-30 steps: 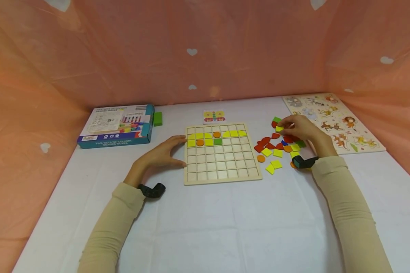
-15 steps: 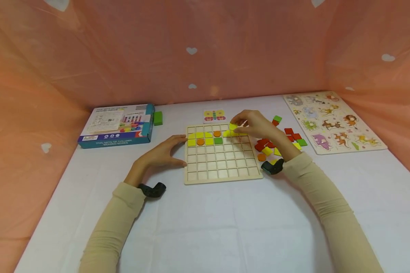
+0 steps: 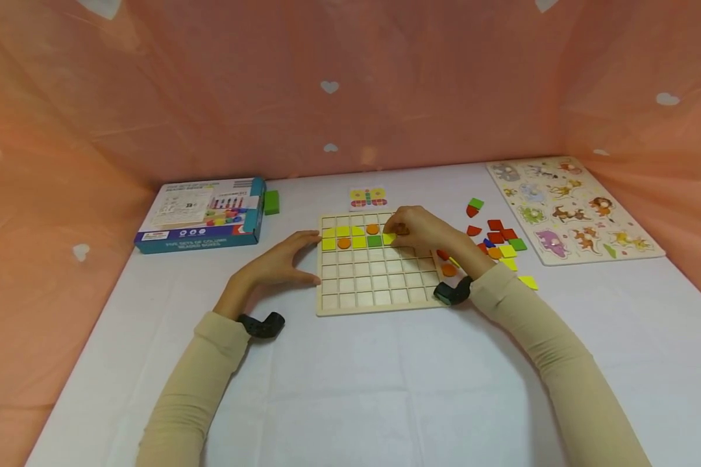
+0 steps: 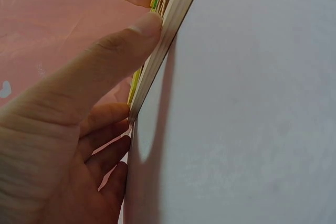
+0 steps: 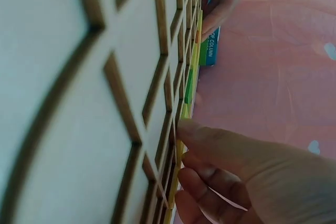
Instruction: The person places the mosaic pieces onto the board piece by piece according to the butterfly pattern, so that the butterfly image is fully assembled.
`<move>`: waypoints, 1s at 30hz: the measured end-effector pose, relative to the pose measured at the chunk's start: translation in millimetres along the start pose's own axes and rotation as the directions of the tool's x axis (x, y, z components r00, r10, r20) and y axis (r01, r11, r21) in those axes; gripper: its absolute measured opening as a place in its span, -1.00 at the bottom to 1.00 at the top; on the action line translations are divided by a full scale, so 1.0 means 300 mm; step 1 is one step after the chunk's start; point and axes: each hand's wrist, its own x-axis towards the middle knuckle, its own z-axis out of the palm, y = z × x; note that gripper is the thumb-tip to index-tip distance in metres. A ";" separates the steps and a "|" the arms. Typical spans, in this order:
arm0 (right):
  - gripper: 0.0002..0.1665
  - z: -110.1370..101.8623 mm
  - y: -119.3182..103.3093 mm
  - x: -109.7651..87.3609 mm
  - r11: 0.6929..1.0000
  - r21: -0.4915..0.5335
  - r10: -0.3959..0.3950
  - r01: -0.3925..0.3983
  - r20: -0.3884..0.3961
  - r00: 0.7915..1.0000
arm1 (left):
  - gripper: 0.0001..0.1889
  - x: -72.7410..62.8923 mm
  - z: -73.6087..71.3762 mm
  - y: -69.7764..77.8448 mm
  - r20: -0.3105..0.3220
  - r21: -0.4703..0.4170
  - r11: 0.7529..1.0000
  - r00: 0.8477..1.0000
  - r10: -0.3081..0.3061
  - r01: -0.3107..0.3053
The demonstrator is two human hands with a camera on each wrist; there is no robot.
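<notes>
A wooden grid board lies on the white table, with yellow tiles, orange discs and a green square tile in its upper two rows. My right hand is over the second row and pinches a yellow tile in the cell right of the green one. In the right wrist view the thumb meets the tile's edge. That hand hides the upper right cells. My left hand touches the board's left edge, its thumb and fingers spread apart and loosely extended.
Loose red, yellow, green, orange and blue pieces lie right of the board. A butterfly pattern card lies behind it. At back left are a boxed set and a green block; an animal puzzle board lies at right.
My right hand has moved left from the loose pieces to the board, carrying a yellow tile, then lowered it into the second row beside the green tile. My left hand has stayed put.
</notes>
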 end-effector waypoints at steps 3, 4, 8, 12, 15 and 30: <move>-0.70 -0.002 -0.002 -0.002 1.000 0.015 -0.004 0.004 0.007 1.000 | -0.01 0.000 -0.001 -0.002 0.001 0.000 1.000 1.000 -0.003 0.003; -0.70 -0.003 -0.002 -0.003 1.000 0.018 -0.005 0.005 0.010 1.000 | -0.01 0.001 -0.001 -0.002 0.001 0.001 1.000 1.000 -0.001 0.001; -0.69 -0.026 -0.014 -0.026 1.000 0.012 -0.015 0.015 -0.007 1.000 | -0.01 0.002 0.000 0.000 0.000 -0.001 1.000 1.000 0.001 -0.001; -0.73 -0.085 -0.028 -0.090 1.000 0.015 -0.023 0.023 -0.019 1.000 | -0.01 0.001 0.001 0.005 0.000 -0.003 1.000 1.000 0.002 -0.002; -0.77 -0.112 -0.014 -0.162 1.000 0.022 -0.017 0.017 0.021 1.000 | 0.00 -0.005 -0.005 0.009 0.002 0.007 1.000 1.000 -0.004 0.004; -0.73 -0.063 0.102 -0.332 0.996 0.077 0.035 -0.039 0.055 0.998 | 0.01 -0.003 -0.005 0.012 0.005 0.002 1.000 1.000 -0.010 0.010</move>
